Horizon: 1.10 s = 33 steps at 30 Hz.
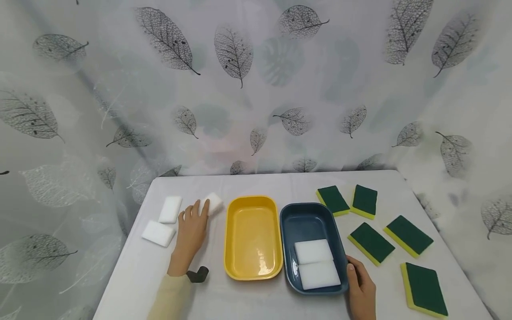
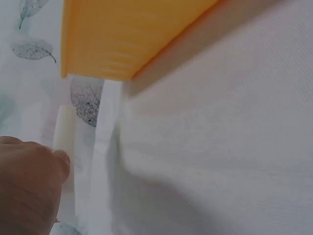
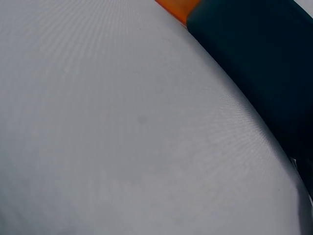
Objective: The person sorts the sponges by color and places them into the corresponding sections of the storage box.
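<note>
The left hand (image 1: 192, 231) pinches a white block (image 1: 214, 202) at ten o'clock from the yellow tray (image 1: 253, 238). Two loose white blocks (image 1: 158, 233) lie between nine and ten o'clock from that hand. The right hand (image 1: 362, 288) grips the blue tray (image 1: 308, 224) at its four o'clock side; inside, two paired white blocks (image 1: 314, 252) sit toward six o'clock. Five green-and-yellow sponges (image 1: 371, 242) spread from one to four o'clock.

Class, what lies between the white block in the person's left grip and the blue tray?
The yellow tray: the head view shows it standing between the white block in the left grip and the blue tray.
</note>
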Motion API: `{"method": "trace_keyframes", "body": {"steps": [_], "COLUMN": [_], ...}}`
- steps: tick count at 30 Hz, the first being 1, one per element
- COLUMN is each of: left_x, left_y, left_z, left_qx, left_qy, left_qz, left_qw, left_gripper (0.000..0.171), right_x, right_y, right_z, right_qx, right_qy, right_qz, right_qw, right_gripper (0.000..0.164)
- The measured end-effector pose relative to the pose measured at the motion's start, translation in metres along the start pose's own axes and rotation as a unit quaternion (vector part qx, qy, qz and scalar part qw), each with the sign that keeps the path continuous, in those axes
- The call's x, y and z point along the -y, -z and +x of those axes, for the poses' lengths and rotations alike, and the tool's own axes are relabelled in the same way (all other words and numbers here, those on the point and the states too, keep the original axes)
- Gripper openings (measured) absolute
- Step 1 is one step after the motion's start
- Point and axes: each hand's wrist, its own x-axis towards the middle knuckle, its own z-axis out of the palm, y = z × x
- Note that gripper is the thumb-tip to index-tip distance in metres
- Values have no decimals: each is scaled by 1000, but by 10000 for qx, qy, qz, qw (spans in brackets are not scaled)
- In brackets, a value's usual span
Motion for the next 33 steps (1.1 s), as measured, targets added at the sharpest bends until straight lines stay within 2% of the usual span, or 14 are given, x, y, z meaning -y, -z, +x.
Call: {"method": "trace_keyframes", "body": {"steps": [4, 8, 15, 21, 26, 33], "left_x": [-6, -14, -27, -36, -50, -79], "left_y": [13, 28, 47, 58, 64, 68], "left_z": [13, 25, 35, 41, 48, 55], "left_qx": [-28, -42, -217, -326, -286, -241], "left_qy": [-7, -26, -257, -265, -189, -312], "left_qz": [-87, -398, -996, -1635, -2089, -2805], "left_qw": [10000, 9992, 9945, 9856, 9773, 9590], "left_gripper": [53, 52, 48, 46, 48, 50], "right_x": [2, 1, 2, 1, 0, -2], "right_y": [1, 2, 1, -1, -1, 1], "right_z": [0, 0, -1, -1, -1, 1], "right_qx": [45, 13, 22, -25, 12, 18], "right_qy": [-59, -22, 14, 110, 145, 208], "right_qz": [5, 5, 55, 140, 165, 151], "right_qw": [10000, 10000, 10000, 9998, 9998, 9997], "right_gripper": [49, 48, 48, 46, 46, 45]}}
